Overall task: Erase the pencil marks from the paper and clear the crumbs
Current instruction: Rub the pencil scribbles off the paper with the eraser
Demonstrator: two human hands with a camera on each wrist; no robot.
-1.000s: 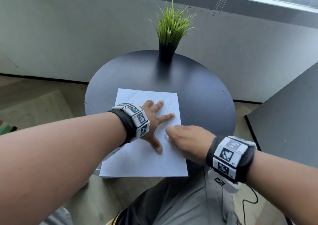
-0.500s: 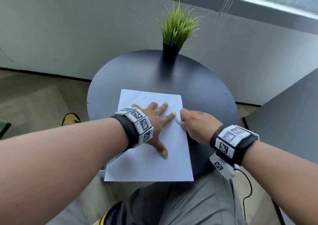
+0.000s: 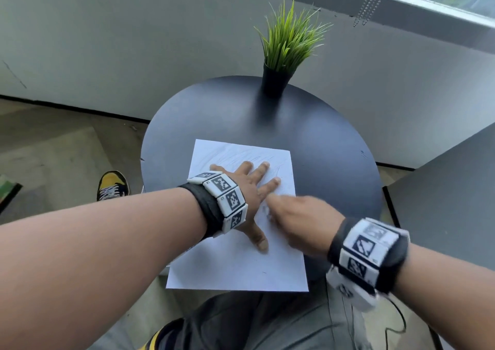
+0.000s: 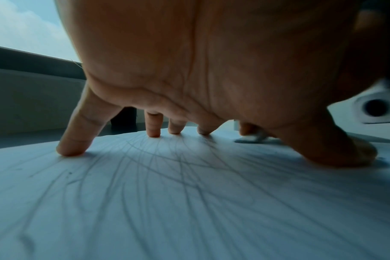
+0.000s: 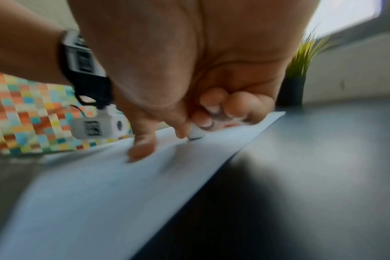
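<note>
A white sheet of paper [image 3: 235,264] with faint pencil scribbles [image 4: 167,167] lies on the round dark table [image 3: 321,148]. My left hand [image 3: 246,189] lies flat on the sheet with spread, straight fingers pressing it down. My right hand [image 3: 297,215], blurred by motion, pinches a small white eraser [image 5: 196,134] in curled fingers. The eraser tip touches the paper just right of the left thumb [image 3: 259,240]. From the left wrist view the eraser [image 4: 254,138] shows past the thumb, low against the sheet.
A potted green grass plant [image 3: 286,52] stands at the table's far edge. The paper's near edge overhangs the table toward my lap. A dark cabinet [image 3: 455,189] sits to the right. On the floor at left lies a yellow-black shoe [image 3: 112,186].
The right hand with the eraser went up toward the sheet's right edge, then came back down and left toward the thumb. The left hand kept pressing the paper. The head view shifted a little.
</note>
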